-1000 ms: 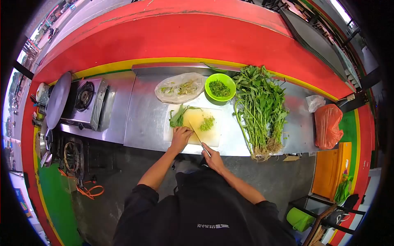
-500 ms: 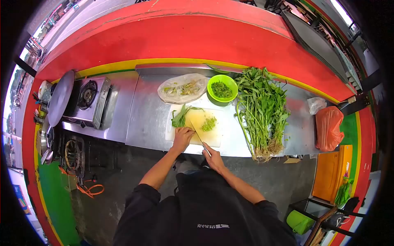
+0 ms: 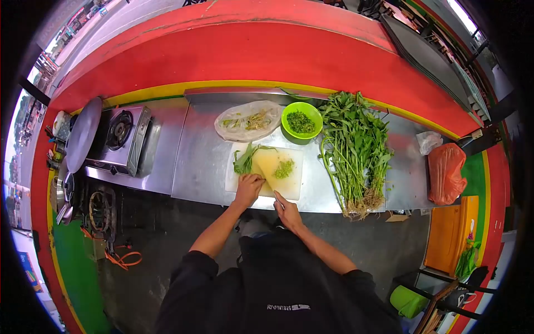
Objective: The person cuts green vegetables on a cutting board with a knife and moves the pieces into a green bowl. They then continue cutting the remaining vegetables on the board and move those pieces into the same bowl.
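Observation:
A white cutting board (image 3: 297,188) lies on the metal counter. On its left part rests a bunch of leafy greens (image 3: 243,160), its lower end under my left hand (image 3: 249,188). The fingers of that hand are curled down and closed on the greens beside the blade. My right hand (image 3: 287,211) is wrapped round the handle of a knife (image 3: 270,186), whose blade slants up and left over the board and is hard to make out. Right of the blade sits a small pile of chopped green pieces (image 3: 283,168).
A green bowl (image 3: 314,127) of chopped greens stands behind the board, with a clear plastic bag (image 3: 229,131) of trimmings to its left. A large bundle of rooted greens (image 3: 356,150) lies right. Further out are a gas stove (image 3: 130,147) and a red plastic bag (image 3: 446,175).
The knife handle in my right hand has tipped slightly and the blade shows less distinctly. My left hand stays on the greens, almost unmoved.

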The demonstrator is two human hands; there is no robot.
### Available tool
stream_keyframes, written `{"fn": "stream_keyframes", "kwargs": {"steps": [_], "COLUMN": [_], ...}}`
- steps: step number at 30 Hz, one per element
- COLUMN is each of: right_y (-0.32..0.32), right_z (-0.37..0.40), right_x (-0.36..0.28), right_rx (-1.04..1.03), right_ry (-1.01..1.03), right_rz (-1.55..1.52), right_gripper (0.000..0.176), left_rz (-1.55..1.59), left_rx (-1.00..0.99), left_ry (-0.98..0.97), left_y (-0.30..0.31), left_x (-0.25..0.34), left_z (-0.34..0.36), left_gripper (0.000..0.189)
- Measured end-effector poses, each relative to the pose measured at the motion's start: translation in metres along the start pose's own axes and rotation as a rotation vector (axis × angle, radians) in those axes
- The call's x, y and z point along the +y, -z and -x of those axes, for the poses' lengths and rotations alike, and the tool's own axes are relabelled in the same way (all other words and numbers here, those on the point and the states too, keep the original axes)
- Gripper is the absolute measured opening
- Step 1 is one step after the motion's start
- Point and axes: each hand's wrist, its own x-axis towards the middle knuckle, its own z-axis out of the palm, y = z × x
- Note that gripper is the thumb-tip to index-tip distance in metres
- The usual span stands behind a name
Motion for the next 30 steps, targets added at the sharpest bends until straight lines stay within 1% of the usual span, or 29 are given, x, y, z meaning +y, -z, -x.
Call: {"fn": "stream_keyframes", "kwargs": {"steps": [2,3,6,8,10,11,14,19,22,24,25,27,30], "right_y": [-0.001,0.007,0.015,0.012,0.010,0.011,0.010,0.009,0.009,0.009,0.010,0.012,0.011], "right_z": [0.002,0.004,0.013,0.015,0.017,0.016,0.016,0.017,0.015,0.015,0.015,0.014,0.009], "right_x": [0.005,0.002,-0.006,0.003,0.006,0.008,0.013,0.012,0.012,0.012,0.011,0.011,0.016], "right_rx": [0.145,0.068,0.033,0.010,0.061,0.034,-0.002,0.014,-0.014,0.061,0.061,0.013,0.010], "right_ry": [0.103,0.004,-0.035,-0.078,0.047,-0.002,0.001,0.070,0.013,0.131,0.132,0.051,0.094], "right_rz": [-0.075,-0.103,-0.169,-0.119,-0.130,-0.135,-0.157,-0.168,-0.145,-0.090,-0.090,0.000,0.022], "right_gripper": [0.050,0.050,0.050,0.050,0.051,0.051,0.049,0.049,0.050,0.050,0.050,0.049,0.048], "left_rz": [0.042,0.042,0.083,0.086,0.082,0.077,0.085,-0.025,-0.056,-0.082,-0.109,-0.118,-0.151], "left_rx": [-0.013,-0.008,0.008,0.012,0.008,0.019,0.030,0.053,0.009,0.011,0.013,0.012,0.009], "left_ry": [0.032,0.035,0.038,0.041,0.033,0.028,0.024,-0.031,-0.022,-0.023,-0.023,-0.026,-0.041], "left_y": [0.003,0.002,-0.001,-0.003,-0.002,-0.001,-0.001,-0.003,-0.001,-0.002,-0.003,-0.004,-0.004], "left_x": [0.001,0.000,-0.002,-0.002,-0.002,-0.001,0.001,0.003,0.006,0.008,0.008,0.008,0.009], "left_z": [0.000,0.001,0.005,0.006,0.006,0.007,0.008,0.011,0.012,0.012,0.012,0.013,0.011], "left_gripper": [0.019,0.019,0.020,0.020,0.022,0.023,0.027,0.029,0.029,0.029,0.029,0.029,0.030]}}
